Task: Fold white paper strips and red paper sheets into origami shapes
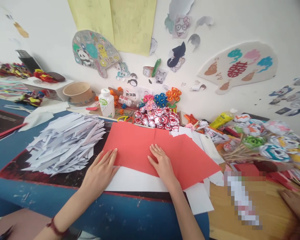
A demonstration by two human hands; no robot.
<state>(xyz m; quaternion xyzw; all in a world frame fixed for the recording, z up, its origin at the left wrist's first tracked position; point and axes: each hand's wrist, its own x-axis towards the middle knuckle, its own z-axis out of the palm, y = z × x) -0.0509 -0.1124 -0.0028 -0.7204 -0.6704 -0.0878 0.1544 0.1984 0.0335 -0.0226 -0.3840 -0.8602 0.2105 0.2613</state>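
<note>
Left of the frame's middle, the pile of paper strips point(67, 143) lay near the red paper point(132, 140), so the sheet was best kept from brushing it. At the centre, the red paper lay over white paper point(137, 181), and steadying it well seemed to call for light, even pressure, without dragging that might crease it. Right of centre, a tilted red sheet point(195, 158) could have slipped if nudged.

As for the fingers, the left hand point(98, 175), left of lower centre, had them extended and close together, thumb apart, touching the paper's left end without a visible grip. The right hand point(163, 166), just below centre, rested open on the paper, fingers nearly straight, thumb spread away, grasping nothing.
</note>
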